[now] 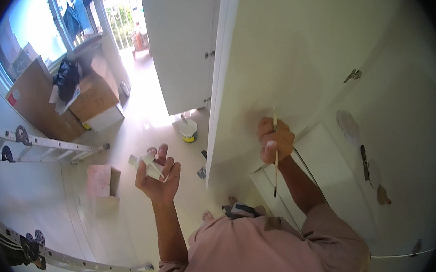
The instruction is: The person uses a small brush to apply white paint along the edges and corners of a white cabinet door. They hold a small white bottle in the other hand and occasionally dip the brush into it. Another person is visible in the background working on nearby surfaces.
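Observation:
My left hand (161, 185) is raised left of centre, palm up, with its fingers curled around a small white object (153, 168) whose exact kind is unclear. To the right, my right hand (279, 140) is closed around a thin paintbrush-like stick (277, 175), pale along its length and dark at its lower end. Its upper end points at the large white cabinet panel (293, 51); whether it touches is unclear. My right hand is close in front of that panel.
An open cabinet door (181, 46) hangs ahead. A paint bucket (188, 131) and a pinkish box (102, 180) stand on the floor. Ladders (47, 143) line the left, below cardboard boxes (95, 92). White boards (330, 178) lie at right, near a dark-handled tool (365, 162).

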### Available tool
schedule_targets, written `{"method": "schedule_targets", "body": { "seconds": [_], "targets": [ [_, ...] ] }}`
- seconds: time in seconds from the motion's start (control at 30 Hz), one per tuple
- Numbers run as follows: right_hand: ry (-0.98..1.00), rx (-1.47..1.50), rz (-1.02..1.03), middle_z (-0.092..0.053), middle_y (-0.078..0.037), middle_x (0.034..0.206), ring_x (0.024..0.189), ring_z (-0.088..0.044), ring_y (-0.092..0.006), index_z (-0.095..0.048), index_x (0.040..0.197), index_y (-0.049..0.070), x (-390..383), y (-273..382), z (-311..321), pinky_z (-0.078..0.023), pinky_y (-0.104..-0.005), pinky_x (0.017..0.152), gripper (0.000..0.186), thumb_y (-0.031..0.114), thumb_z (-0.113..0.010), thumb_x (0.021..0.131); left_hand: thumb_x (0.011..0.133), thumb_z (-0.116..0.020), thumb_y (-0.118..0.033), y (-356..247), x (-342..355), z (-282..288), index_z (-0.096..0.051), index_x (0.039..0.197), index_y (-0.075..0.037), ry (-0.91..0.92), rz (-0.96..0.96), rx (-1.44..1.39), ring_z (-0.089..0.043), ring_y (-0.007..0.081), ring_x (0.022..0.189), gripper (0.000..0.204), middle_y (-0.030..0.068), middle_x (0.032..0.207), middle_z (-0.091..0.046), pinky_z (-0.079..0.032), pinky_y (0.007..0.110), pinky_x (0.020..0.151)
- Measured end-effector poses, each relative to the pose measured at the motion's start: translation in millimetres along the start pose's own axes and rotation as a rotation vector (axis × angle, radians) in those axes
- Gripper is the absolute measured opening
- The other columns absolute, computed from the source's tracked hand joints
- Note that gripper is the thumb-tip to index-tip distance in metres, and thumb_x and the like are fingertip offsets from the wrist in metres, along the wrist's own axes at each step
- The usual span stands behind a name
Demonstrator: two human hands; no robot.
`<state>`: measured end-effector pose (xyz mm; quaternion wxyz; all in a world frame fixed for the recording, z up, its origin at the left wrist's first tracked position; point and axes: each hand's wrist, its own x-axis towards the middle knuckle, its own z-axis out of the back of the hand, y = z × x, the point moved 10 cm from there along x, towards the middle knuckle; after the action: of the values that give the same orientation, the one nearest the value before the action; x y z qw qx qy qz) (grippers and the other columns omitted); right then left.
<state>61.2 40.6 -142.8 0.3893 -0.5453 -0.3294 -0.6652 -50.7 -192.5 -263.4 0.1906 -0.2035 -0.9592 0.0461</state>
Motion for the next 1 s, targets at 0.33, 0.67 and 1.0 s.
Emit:
{"method": "schedule_targets", "body": {
  "seconds": [0.33, 0.67, 1.0],
  "targets": [
    [-0.01, 0.176, -0.719, -0.053, -0.012, 0.078, 0.052, -0.048, -0.0121, -0.055, 0.098, -0.001, -33.6, 42.1, -28.7, -0.043, -0.027, 0.046, 0.011, 0.007, -0.054, 0.09, 0.094, -0.053, -0.031, 29.1, -37.0, -7.3, -0.054, 0.116, -0.005, -0.045, 0.077, 0.067, -0.044, 0.0073, 0.054, 0.034, 0.0037, 0.102, -0.046, -0.033, 0.025, 0.057],
    [0.274, 0.487, -0.599, -0.067, -0.016, 0.079, 0.06, -0.065, -0.0159, -0.066, 0.092, -0.005, 17.6, 65.9, -64.5, -0.052, -0.0252, 0.053, 0.017, -0.006, -0.067, 0.075, 0.091, -0.055, -0.03, 63.8, -57.6, -46.6, -0.056, 0.112, 0.004, 0.009, 0.107, 0.12, -0.044, 0.0053, 0.052, 0.04, 0.0107, 0.103, -0.052, -0.031, 0.023, 0.056],
    [0.256, 0.545, -0.554, -0.068, -0.015, 0.078, 0.06, -0.067, -0.0166, -0.068, 0.093, -0.005, 17.1, 62.8, -45.9, -0.052, -0.0245, 0.05, 0.016, -0.005, -0.068, 0.077, 0.088, -0.062, -0.025, 85.1, -63.3, -62.2, -0.06, 0.109, 0.003, -0.017, 0.059, 0.147, -0.042, 0.0053, 0.051, 0.034, 0.0123, 0.1, -0.054, -0.033, 0.022, 0.054]
  ]
}}
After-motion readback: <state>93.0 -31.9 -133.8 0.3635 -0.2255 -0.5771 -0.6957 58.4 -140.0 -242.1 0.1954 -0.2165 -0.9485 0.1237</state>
